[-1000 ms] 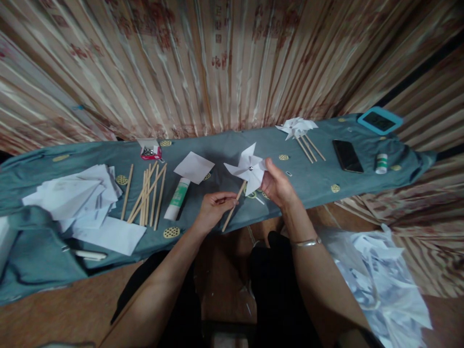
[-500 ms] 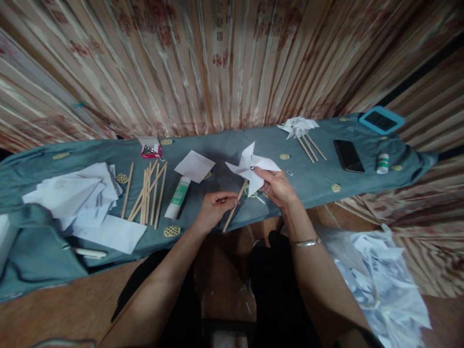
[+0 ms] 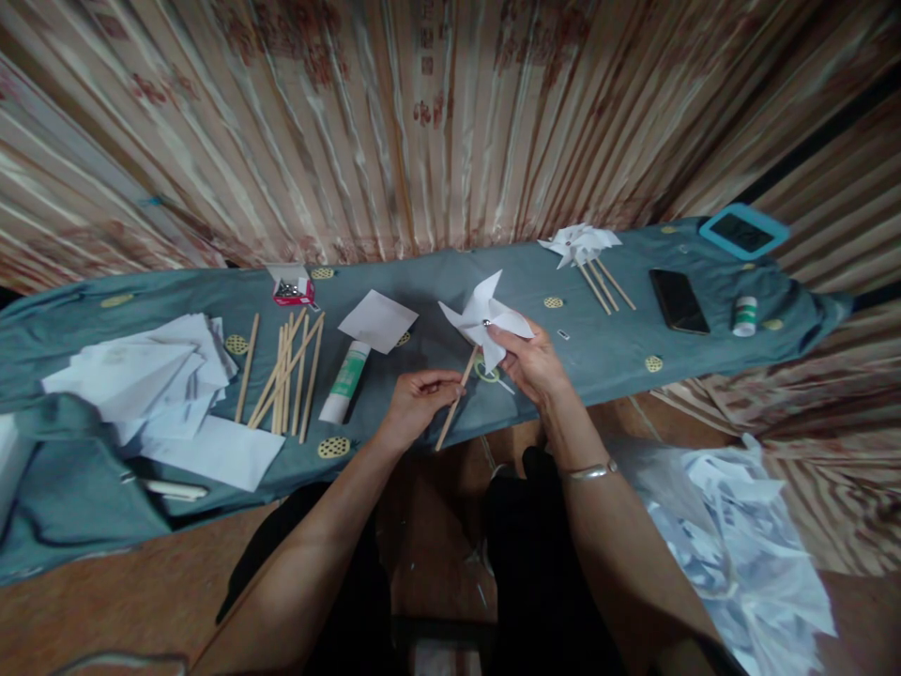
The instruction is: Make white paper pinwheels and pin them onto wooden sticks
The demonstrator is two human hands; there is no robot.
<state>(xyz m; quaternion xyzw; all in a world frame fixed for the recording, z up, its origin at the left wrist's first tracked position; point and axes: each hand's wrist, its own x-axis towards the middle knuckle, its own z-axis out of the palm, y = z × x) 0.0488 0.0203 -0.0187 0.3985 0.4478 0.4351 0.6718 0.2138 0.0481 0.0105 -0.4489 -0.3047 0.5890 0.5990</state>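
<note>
A white paper pinwheel (image 3: 479,305) with a silver pin at its centre is held up over the cloth. My right hand (image 3: 531,361) grips it, the thumb close by the pin. Below the pinwheel slants a thin wooden stick (image 3: 454,410), pinched between the thumb and fingers of my left hand (image 3: 422,404). The stick's upper end reaches behind the pinwheel, so its join there is hidden. Left of my left hand lie a glue stick (image 3: 344,383) with a green label and a square of white paper (image 3: 378,321).
Several wooden sticks (image 3: 285,376), a pile of white paper (image 3: 141,376) and a small red box of pins (image 3: 292,289) lie left. Finished pinwheels (image 3: 581,246), a phone (image 3: 679,300), a second glue stick (image 3: 744,316) and a blue-framed device (image 3: 744,231) lie right. A plastic bag (image 3: 739,554) stands below.
The pinwheel has tilted and shifted slightly left in my right hand, which has moved a little with it. My left hand stays nearly still on the stick.
</note>
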